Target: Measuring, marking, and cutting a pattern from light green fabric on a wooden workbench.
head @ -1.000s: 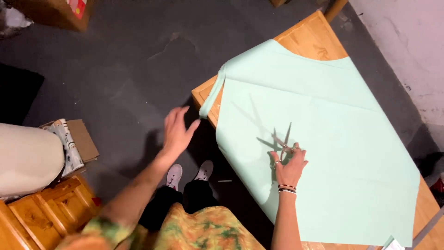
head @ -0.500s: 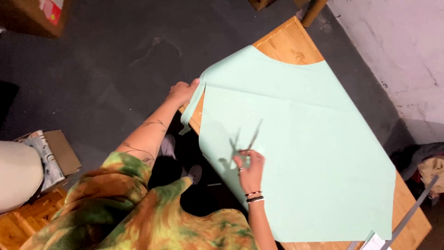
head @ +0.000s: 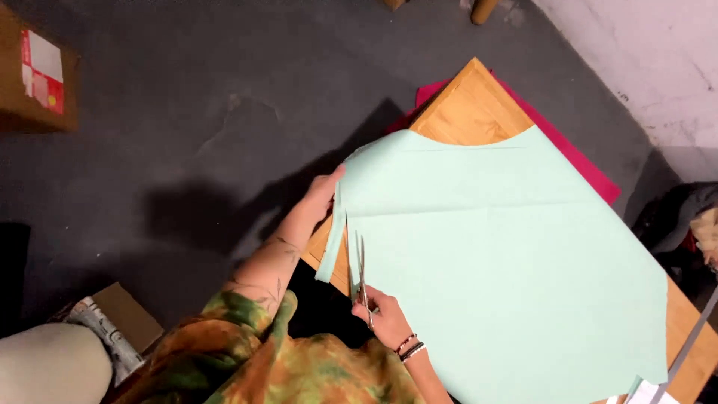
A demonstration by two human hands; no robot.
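My right hand (head: 387,318) grips the scissors (head: 361,273), blades pointing far into the mint fabric (head: 493,277); my left hand (head: 323,196) pinches the fabric's left edge, holding it taut over the wooden table (head: 471,112).

**Dark floor, pale wall, a wooden tabletop in the corner**

I look down on a dark grey floor (head: 172,112), scuffed and marked with faint pale streaks. A rough whitish wall (head: 643,52) runs along the upper right. The wooden tabletop (head: 471,112) stands at an angle near that wall, its corner pointing up the frame and casting a hard shadow onto the floor. A cardboard box (head: 37,75) sits at the far left edge. Another open box with printed paper (head: 112,329) lies at lower left, just beside a rounded cream shape (head: 41,370). Dark bundled cloth (head: 684,217) rests at the right edge.
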